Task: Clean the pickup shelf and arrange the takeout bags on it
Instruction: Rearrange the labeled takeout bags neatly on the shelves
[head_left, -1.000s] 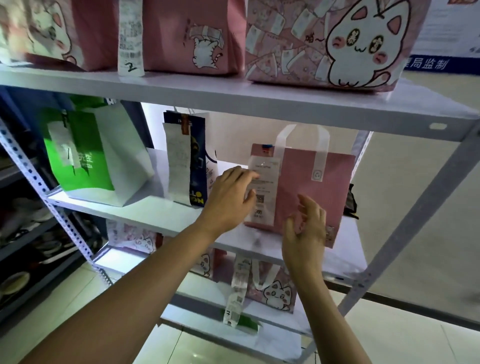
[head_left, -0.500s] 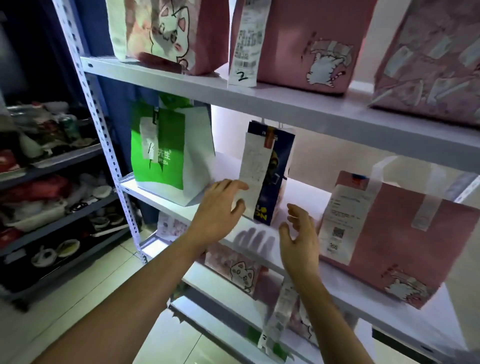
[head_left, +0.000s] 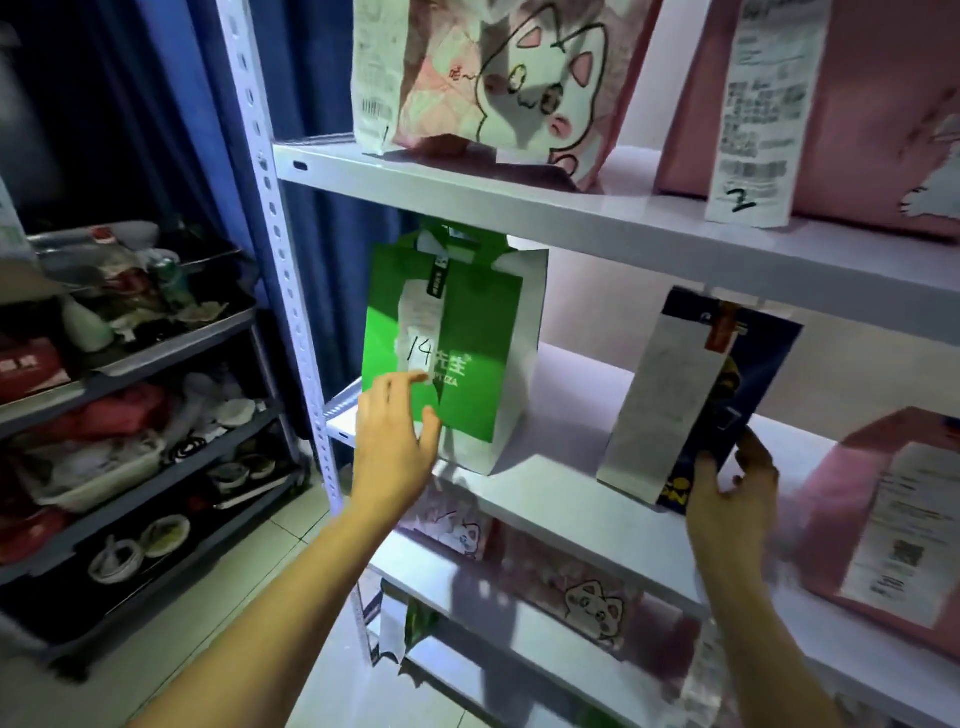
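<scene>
A white metal shelf (head_left: 566, 499) holds takeout bags on several levels. On the middle level a green and white bag (head_left: 467, 353) with a receipt marked 14 stands at the left. My left hand (head_left: 395, 441) lies against its lower front, fingers straight. To its right stands a dark blue bag (head_left: 737, 395) with a long white receipt. My right hand (head_left: 732, 493) grips that bag's lower right corner. A pink bag (head_left: 893, 519) with a receipt sits at the far right, blurred.
Pink cat-print bags (head_left: 514, 78) stand on the top level, one with a receipt marked 2 (head_left: 753, 114). More cat bags (head_left: 587, 592) sit on the level below. A dark rack (head_left: 130, 395) with trays, bowls and clutter stands to the left. Tiled floor lies below.
The view has swung left. My left hand moved from the blue bag's receipt to the green bag. My right hand moved up and took hold of the blue bag's corner.
</scene>
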